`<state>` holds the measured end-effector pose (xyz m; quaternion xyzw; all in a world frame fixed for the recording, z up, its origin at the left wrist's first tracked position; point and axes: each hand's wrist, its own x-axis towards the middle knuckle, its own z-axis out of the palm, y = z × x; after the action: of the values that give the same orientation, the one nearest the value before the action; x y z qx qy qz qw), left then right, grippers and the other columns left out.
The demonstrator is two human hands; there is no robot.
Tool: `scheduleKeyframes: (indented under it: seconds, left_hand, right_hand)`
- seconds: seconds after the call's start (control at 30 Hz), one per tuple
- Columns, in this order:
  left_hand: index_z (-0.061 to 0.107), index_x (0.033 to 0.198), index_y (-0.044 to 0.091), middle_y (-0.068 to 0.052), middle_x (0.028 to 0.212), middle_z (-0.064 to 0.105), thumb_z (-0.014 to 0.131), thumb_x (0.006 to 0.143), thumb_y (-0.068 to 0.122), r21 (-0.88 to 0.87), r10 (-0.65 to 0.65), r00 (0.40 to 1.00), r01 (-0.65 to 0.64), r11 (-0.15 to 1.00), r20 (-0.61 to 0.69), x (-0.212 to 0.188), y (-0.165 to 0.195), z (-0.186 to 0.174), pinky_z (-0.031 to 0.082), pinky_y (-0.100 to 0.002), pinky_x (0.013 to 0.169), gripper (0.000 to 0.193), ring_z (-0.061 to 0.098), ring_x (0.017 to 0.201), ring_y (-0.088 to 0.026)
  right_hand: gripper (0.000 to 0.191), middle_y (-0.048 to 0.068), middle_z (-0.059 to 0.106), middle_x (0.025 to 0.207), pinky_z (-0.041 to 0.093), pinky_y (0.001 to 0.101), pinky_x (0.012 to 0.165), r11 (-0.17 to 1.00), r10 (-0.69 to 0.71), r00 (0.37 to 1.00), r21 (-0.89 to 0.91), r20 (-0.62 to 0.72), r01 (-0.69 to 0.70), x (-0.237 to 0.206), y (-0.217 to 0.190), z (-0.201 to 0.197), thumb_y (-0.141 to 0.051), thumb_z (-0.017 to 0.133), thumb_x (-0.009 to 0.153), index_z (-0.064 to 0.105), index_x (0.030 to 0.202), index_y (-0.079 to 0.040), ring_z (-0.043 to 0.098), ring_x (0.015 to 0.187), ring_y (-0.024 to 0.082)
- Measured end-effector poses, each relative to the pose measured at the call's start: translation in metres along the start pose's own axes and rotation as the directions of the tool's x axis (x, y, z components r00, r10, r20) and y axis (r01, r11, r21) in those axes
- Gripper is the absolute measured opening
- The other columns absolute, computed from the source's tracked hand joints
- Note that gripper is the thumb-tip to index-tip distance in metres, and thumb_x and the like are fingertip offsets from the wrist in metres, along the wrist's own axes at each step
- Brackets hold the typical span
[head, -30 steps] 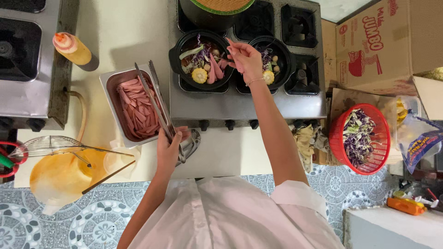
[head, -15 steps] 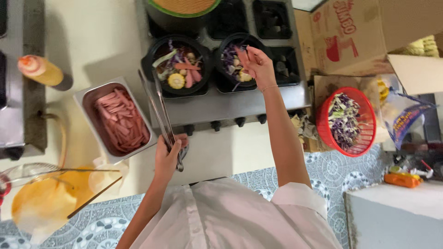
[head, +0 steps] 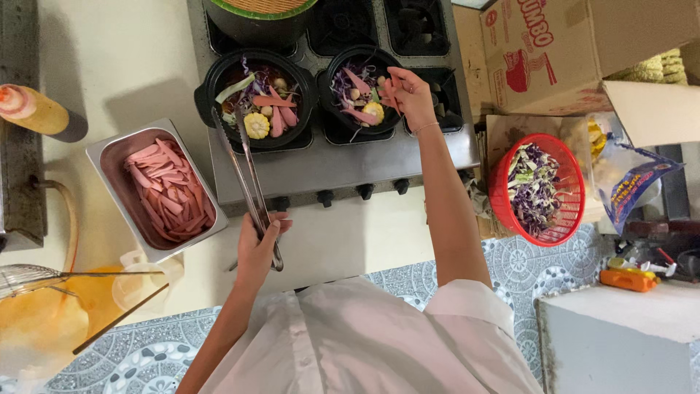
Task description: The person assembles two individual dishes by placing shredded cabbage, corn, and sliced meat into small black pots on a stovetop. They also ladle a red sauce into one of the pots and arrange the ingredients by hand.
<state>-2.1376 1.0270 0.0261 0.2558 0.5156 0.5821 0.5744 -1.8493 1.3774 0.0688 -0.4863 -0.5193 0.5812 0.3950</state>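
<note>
My left hand grips long metal tongs whose tips reach the left black pot, filled with cabbage, corn and pink sausage strips. My right hand hovers over the right black pot and pinches a few pink sausage strips. Both pots sit on a steel stove. A steel tray of sausage strips lies left of the stove, beside my left hand.
A red basket of shredded purple cabbage stands right of the stove, with cardboard boxes behind it. A sauce bottle lies at far left. A wire skimmer and an orange container are at lower left.
The view has shifted, so everything sits further left and lower. My right hand stays over the right pot with sausage strips. The left hand keeps hold of the tongs.
</note>
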Motion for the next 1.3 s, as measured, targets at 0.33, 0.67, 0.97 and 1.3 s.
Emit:
scheduleKeyframes:
  seconds: [0.33,0.67,0.97,1.3]
  left_hand:
    - [0.045,0.117,-0.002,-0.02,0.122,0.065,0.052,0.104,0.003,-0.054,0.034,0.999,-0.034,0.998,0.009,0.001,-0.01,-0.004,0.057,-0.039,0.101,0.016,0.071,0.109,-0.026]
    - [0.045,0.115,-0.002,-0.019,0.121,0.066,0.053,0.104,0.004,0.022,0.006,1.0,-0.006,1.0,-0.007,-0.002,-0.007,-0.003,0.057,-0.037,0.1,0.015,0.071,0.109,-0.025]
    - [0.046,0.114,-0.002,-0.019,0.119,0.069,0.053,0.104,0.006,0.108,-0.005,1.0,0.006,0.994,-0.018,-0.004,0.003,0.0,0.058,-0.036,0.099,0.015,0.073,0.109,-0.024]
    - [0.047,0.118,-0.002,-0.018,0.12,0.068,0.054,0.103,0.004,0.048,0.012,1.0,-0.011,0.999,-0.017,-0.006,-0.001,0.0,0.056,-0.035,0.098,0.018,0.071,0.108,-0.023]
  right_hand:
    - [0.056,0.015,0.071,0.122,0.06,0.0345,0.092,0.997,-0.014,0.993,-0.075,0.115,0.023,0.001,0.005,-0.001,0.012,0.058,0.098,0.052,0.151,-0.005,0.068,0.105,0.023]
    - [0.036,0.019,0.075,0.115,0.066,0.0356,0.093,0.999,-0.044,0.994,-0.014,0.1,0.046,-0.004,0.009,-0.002,0.008,0.066,0.094,0.059,0.129,0.009,0.078,0.103,0.024]
    - [0.02,0.013,0.076,0.1,0.067,0.032,0.078,0.99,-0.022,0.999,-0.141,0.039,0.027,-0.006,0.014,0.003,0.0,0.07,0.097,0.069,0.116,0.008,0.078,0.087,0.021]
    - [0.024,0.016,0.073,0.079,0.054,0.0331,0.064,0.592,-0.283,0.958,-0.778,0.045,0.212,-0.006,0.025,0.021,-0.012,0.083,0.094,0.067,0.103,0.003,0.07,0.068,0.024]
